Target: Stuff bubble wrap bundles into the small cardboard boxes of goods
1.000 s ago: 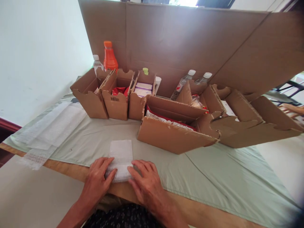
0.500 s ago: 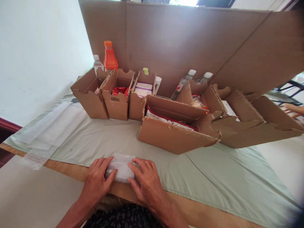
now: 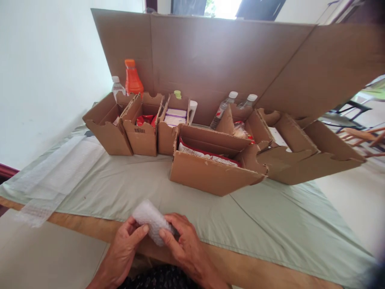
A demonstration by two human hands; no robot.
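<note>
Gripping bubble-wrap packet (image 3: 150,218) with both hands (image 3: 128,241); barcode (image 3: 139,131) on carton (image 3: 142,143); too small to read

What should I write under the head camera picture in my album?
Left hand and right hand hold a bubble-wrap bundle near the table edge, with open cardboard boxes beyond.

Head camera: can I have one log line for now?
left hand: holding bubble-wrap bundle | right hand: holding same bundle | loose sheets: mostly on cloth, farther left
</note>
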